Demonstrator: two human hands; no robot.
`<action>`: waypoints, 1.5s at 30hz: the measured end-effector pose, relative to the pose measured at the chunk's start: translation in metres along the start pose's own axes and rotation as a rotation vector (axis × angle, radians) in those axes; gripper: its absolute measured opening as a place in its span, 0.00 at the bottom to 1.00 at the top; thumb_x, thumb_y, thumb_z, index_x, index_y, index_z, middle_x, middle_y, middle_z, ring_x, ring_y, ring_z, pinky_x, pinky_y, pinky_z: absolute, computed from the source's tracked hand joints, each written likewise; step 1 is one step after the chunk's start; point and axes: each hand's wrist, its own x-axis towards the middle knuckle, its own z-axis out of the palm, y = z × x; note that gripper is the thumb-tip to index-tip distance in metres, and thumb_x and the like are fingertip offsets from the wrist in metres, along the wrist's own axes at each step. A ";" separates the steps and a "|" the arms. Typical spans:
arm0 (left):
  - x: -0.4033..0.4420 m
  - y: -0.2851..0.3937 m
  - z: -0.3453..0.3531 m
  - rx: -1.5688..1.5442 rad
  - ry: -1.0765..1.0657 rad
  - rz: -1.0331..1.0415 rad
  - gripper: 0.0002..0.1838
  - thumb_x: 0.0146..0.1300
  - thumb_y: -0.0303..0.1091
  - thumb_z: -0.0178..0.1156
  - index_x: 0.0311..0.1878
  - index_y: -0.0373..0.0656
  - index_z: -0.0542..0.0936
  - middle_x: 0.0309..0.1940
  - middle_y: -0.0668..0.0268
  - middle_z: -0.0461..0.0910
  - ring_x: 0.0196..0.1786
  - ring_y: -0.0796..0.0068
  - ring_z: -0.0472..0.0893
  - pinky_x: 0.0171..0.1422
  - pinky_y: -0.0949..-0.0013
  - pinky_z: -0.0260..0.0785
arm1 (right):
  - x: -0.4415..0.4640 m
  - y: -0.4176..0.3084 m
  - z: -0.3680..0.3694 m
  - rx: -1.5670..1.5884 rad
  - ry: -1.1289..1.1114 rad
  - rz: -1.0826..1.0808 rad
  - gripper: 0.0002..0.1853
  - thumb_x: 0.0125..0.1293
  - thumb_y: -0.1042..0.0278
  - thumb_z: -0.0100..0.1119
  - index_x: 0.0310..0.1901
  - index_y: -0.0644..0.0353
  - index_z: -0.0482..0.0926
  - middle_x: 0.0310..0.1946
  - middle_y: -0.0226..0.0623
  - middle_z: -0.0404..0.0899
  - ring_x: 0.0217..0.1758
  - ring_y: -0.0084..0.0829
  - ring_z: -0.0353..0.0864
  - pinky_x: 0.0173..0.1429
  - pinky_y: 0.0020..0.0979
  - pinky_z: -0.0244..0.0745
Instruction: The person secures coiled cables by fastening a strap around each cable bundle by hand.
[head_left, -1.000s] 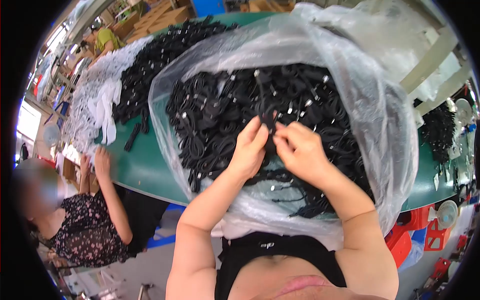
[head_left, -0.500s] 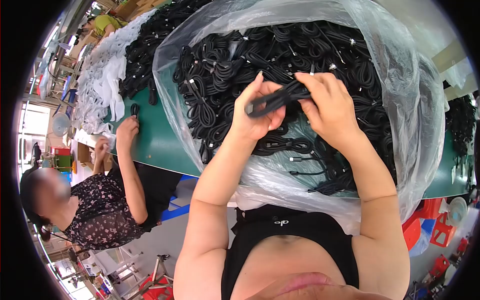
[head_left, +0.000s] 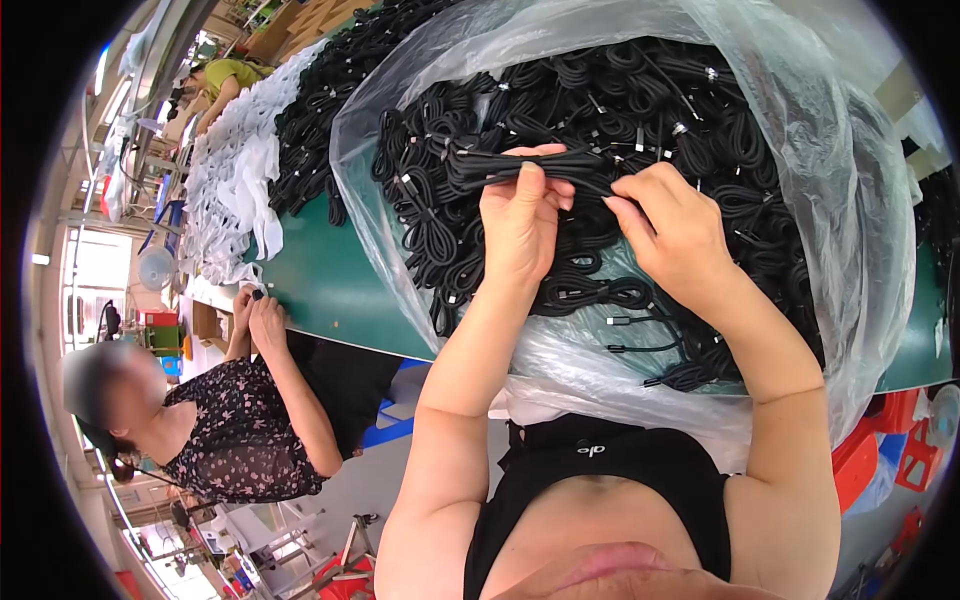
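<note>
My left hand (head_left: 522, 215) is wrapped round a bundled black cable (head_left: 480, 170), its thumb across the coils. At the bundle's right end, my right hand (head_left: 675, 220) pinches the cable between thumb and forefinger. The bundle lies sideways above a heap of black coiled cables (head_left: 740, 180). Around and under that heap is a clear plastic bag (head_left: 850, 190), spread open. A few loose cable ends with metal plugs lie just below my right hand.
The green table (head_left: 310, 265) extends left, with white bags (head_left: 235, 180) and more black cables (head_left: 325, 95) piled on it. A co-worker (head_left: 250, 430) at the left holds a small dark item. Another person (head_left: 225, 80) is farther back. Red stools (head_left: 860, 460) stand at the right.
The cable bundle has come level in my left hand, and my right fingers have moved to its right end. The co-worker's hands have come together. The whole view has shifted.
</note>
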 end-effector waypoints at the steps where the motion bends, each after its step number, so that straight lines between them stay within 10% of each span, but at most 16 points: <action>1: -0.003 -0.001 0.004 0.022 0.067 0.000 0.21 0.63 0.40 0.57 0.54 0.38 0.69 0.41 0.62 0.77 0.29 0.77 0.75 0.32 0.73 0.68 | -0.001 -0.001 -0.001 0.010 -0.011 -0.003 0.08 0.54 0.73 0.61 0.36 0.62 0.75 0.29 0.37 0.73 0.25 0.38 0.77 0.28 0.33 0.72; 12: -0.006 0.005 0.009 0.202 -0.083 -0.111 0.18 0.64 0.31 0.56 0.55 0.36 0.68 0.35 0.65 0.75 0.23 0.79 0.74 0.26 0.77 0.68 | 0.002 0.001 -0.006 0.164 -0.099 0.153 0.03 0.55 0.78 0.59 0.31 0.66 0.76 0.25 0.37 0.73 0.24 0.28 0.74 0.26 0.26 0.68; 25: -0.017 -0.003 0.015 0.203 -0.057 -0.202 0.16 0.66 0.38 0.54 0.53 0.39 0.71 0.33 0.66 0.77 0.22 0.80 0.74 0.26 0.77 0.68 | -0.003 -0.005 -0.005 0.067 -0.020 0.004 0.07 0.56 0.76 0.58 0.38 0.61 0.75 0.33 0.39 0.72 0.29 0.40 0.78 0.31 0.35 0.73; 33: -0.018 -0.014 0.010 0.161 -0.251 -0.194 0.17 0.67 0.40 0.52 0.54 0.41 0.71 0.47 0.67 0.74 0.54 0.77 0.71 0.59 0.70 0.63 | 0.001 -0.014 -0.007 0.152 -0.023 -0.035 0.11 0.54 0.78 0.62 0.40 0.65 0.77 0.35 0.38 0.73 0.26 0.30 0.74 0.29 0.27 0.70; 40: -0.022 -0.004 0.009 -0.160 -0.580 -0.487 0.24 0.67 0.46 0.49 0.56 0.36 0.65 0.35 0.57 0.75 0.34 0.63 0.81 0.34 0.66 0.76 | 0.010 -0.001 -0.013 0.376 0.159 0.201 0.24 0.66 0.62 0.52 0.60 0.65 0.66 0.52 0.43 0.71 0.49 0.31 0.73 0.50 0.28 0.67; 45: -0.027 -0.017 0.009 -0.116 -0.692 -0.478 0.27 0.66 0.48 0.50 0.58 0.35 0.64 0.33 0.59 0.76 0.28 0.73 0.78 0.30 0.73 0.72 | 0.006 0.003 -0.007 0.918 -0.053 0.472 0.18 0.68 0.65 0.51 0.55 0.67 0.70 0.42 0.38 0.76 0.43 0.27 0.76 0.50 0.28 0.71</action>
